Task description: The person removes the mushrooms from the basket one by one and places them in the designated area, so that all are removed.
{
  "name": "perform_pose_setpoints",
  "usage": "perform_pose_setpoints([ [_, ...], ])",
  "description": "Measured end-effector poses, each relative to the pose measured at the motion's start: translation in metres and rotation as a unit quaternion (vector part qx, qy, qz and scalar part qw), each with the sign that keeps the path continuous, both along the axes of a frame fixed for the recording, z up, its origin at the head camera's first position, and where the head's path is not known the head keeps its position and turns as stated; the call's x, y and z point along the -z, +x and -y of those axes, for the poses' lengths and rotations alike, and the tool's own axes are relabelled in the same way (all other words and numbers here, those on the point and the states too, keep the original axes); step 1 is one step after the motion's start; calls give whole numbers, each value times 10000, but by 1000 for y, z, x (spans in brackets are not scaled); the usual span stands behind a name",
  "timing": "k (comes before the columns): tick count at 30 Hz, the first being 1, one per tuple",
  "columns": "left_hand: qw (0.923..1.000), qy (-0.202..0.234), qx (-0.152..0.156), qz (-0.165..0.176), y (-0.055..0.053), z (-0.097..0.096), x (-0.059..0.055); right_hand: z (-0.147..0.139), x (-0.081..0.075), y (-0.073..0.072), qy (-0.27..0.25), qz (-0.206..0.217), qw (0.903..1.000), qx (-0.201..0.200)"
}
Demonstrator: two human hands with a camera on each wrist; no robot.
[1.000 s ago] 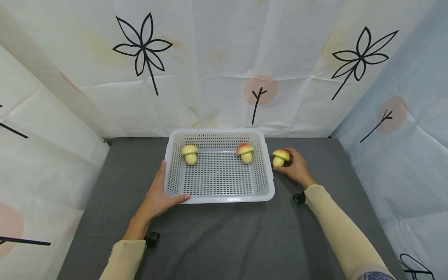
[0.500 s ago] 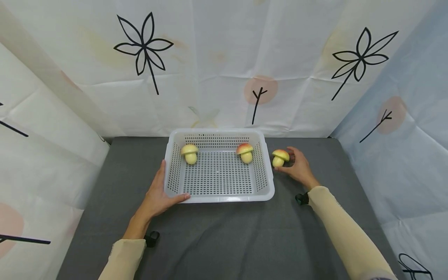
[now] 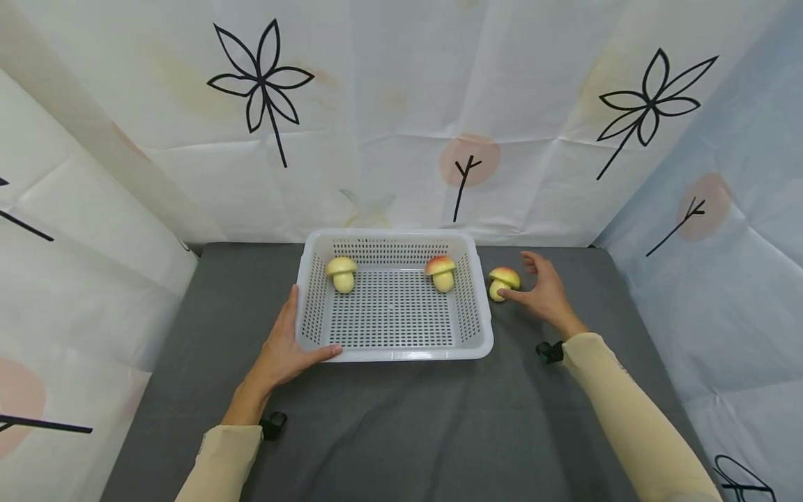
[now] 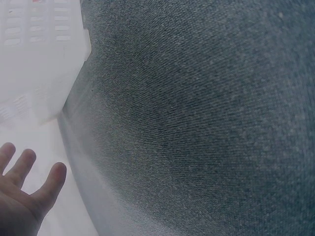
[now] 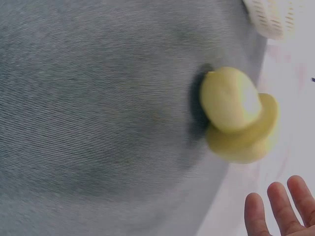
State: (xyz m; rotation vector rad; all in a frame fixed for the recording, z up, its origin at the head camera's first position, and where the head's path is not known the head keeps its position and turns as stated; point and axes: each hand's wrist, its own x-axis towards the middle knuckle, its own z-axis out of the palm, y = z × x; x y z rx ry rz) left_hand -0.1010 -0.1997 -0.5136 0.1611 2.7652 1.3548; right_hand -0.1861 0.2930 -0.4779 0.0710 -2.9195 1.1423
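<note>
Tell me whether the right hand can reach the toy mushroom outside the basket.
Probably yes: the right hand is close beside the toy mushroom, with nothing visible between them; the white basket stands on the mushroom's other side.

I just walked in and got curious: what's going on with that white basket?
A person is working bare-handed at a surface covered with gray cloth. The left hand rests at the near-left corner of the white basket. The right hand is spread open beside the outside mushroom, which is on the cloth just past the basket's right side; I can't tell whether they touch. Inside the basket are a yellow mushroom on the left and a red-topped mushroom on the right.
</note>
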Motion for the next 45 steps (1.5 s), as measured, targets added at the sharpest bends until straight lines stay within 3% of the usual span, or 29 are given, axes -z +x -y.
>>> perform_pose_setpoints([
  [13,10000,-3,2,41,-1,0,0,15,-30,2,-142,-575,9977,-327],
  [24,10000,67,28,-62,-2,0,0,44,-52,2,-375,-560,9959,-611],
  [45,10000,34,21,7,-1,0,1,117,-49,-13,-738,-251,9910,-1093],
])
